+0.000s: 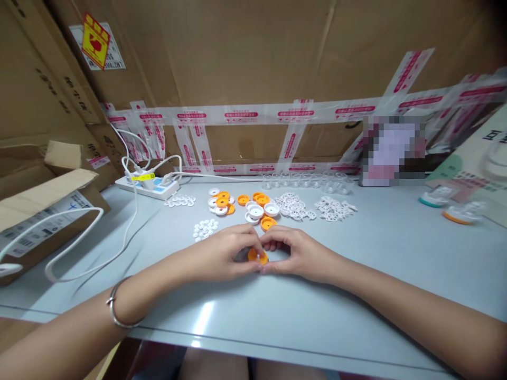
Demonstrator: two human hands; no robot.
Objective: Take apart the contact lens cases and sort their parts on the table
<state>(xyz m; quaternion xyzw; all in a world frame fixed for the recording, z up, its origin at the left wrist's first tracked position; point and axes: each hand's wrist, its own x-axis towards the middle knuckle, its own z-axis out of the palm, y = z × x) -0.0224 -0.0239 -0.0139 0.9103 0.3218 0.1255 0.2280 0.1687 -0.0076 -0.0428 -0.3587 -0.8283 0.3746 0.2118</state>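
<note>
An orange round plastic cap (256, 256) is between my two hands, low over the grey table. My left hand (232, 252) has its fingers closed on the cap from the left, with fingertips over its inside. From the right, my right hand (299, 253) pinches the rim with thumb and fingers. A small pale bit shows inside the cap, too small to name. Just beyond my hands lie an orange cap (268, 224), white caps (255, 211) and more orange caps (243, 200). Small white round pieces (205, 229) lie beyond my left forearm.
White plastic pieces lie in two piles (293, 206) (336, 208). Clear plastic cups (304, 181) line the cardboard at the back. A power strip (150, 184) with looping white cables and an opened box (51, 221) stand left. Two clear-topped pieces (463, 212) sit far right.
</note>
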